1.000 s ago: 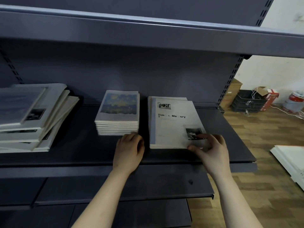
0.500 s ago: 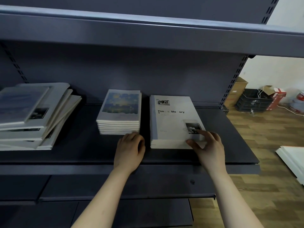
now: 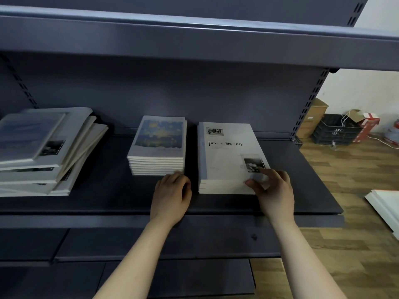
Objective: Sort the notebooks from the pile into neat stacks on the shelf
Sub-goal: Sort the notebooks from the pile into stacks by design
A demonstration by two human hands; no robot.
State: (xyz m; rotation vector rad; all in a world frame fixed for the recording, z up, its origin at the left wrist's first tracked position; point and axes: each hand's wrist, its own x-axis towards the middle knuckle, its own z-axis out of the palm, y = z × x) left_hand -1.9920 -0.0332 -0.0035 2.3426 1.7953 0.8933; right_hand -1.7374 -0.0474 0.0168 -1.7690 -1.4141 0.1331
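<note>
Notebooks (image 3: 228, 156), flat matte rectangles, stacked squarely under right hand (image 3: 274, 190)

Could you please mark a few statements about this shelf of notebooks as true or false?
1. The untidy pile lies at the left end of the shelf. True.
2. The right hand rests on the painted-cover stack. False: it is on the near right corner of the Time & Memory stack.
3. The left hand is at the near edge of the painted-cover stack. True.
4. The two neat stacks touch each other. False: a strip of bare shelf separates them.
</note>
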